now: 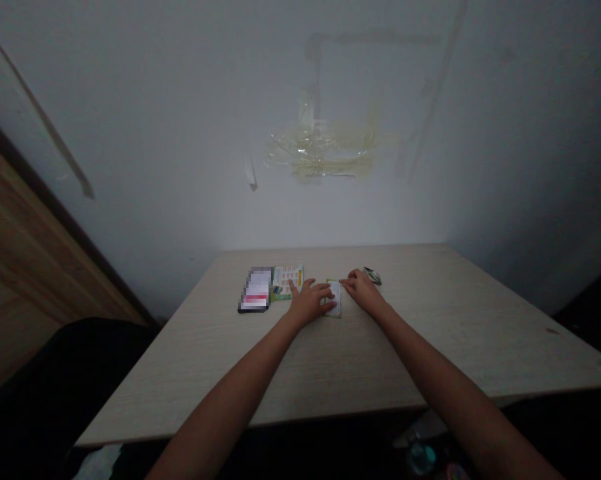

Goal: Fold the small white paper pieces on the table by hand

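A small folded printed paper [337, 297], whitish with green edges, lies on the table in front of me. Spread over its left side is my left hand [308, 304], open, with fingertips resting on the paper and the thumb pointing away to the left. My right hand [361, 289] is closed, its thumb and forefinger pinched at the paper's upper right edge. Just beyond the right hand sits a small dark green and white item [373, 275], partly hidden and too small to name. A colourful printed sheet [287, 275] lies left of my left hand.
A phone [254, 291] with a blurred screen lies at the left, touching or almost touching the printed sheet. The pale wooden table [430, 347] meets a wall [180, 167] with yellowed tape [330, 157] on it. Wooden boards [20, 247] stand at the left.
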